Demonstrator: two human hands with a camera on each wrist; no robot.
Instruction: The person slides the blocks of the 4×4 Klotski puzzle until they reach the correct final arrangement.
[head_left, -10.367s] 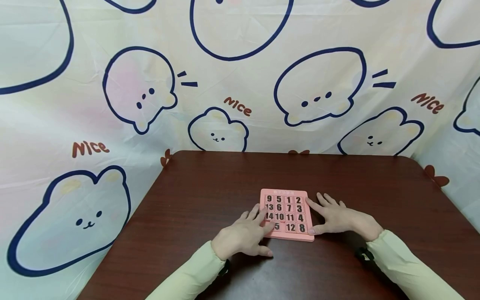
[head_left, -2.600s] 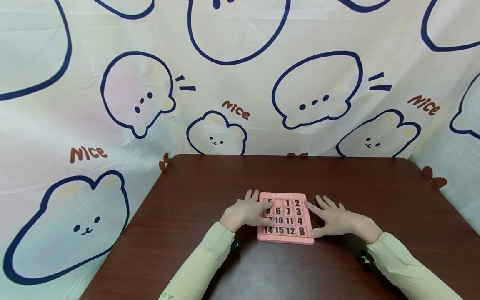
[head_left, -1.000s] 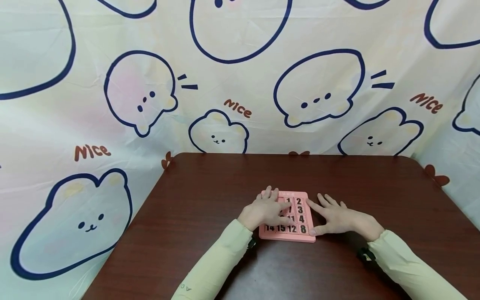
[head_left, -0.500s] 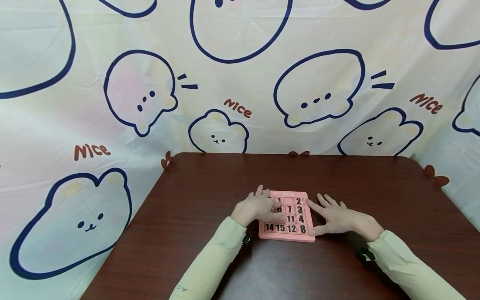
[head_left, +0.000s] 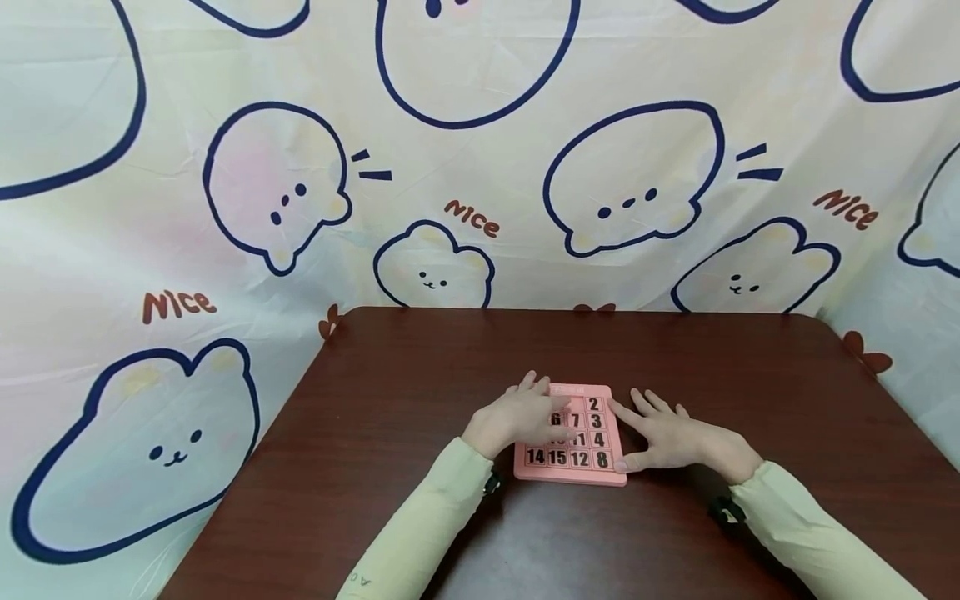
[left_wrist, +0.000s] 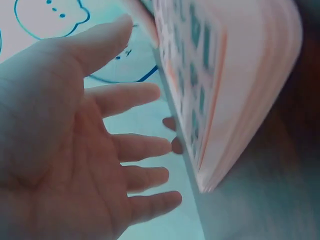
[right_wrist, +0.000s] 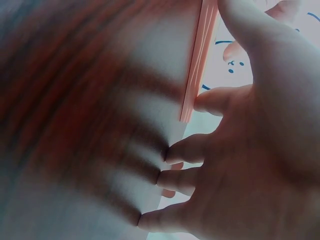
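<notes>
A pink sliding number puzzle (head_left: 570, 478) lies flat on the table. My left hand (head_left: 513, 419) is over its left part, fingers fairly straight, with index finger and thumb tips above or on the tiles; contact is hard to tell. In the left wrist view the left hand (left_wrist: 65, 130) has spread fingers beside the puzzle (left_wrist: 250, 80). My right hand (head_left: 675, 439) touches the puzzle's right edge with index finger and thumb. The bottom row reads 14, 15, 12, 8. Tile 2 (head_left: 593, 405) shows at top right; the upper left tiles are hidden.
The dark brown wooden table (head_left: 420, 358) extends all around the puzzle. Behind it hangs a pale curtain (head_left: 510, 167) with cartoon bears. Dark straps sit at both wrists, below light green sleeves (head_left: 427, 521).
The number tiles have shifted over the earlier frames; tile 1 went from the top row's third column to its second. My left hand moved left, then slightly right. The right hand stays at the edge.
</notes>
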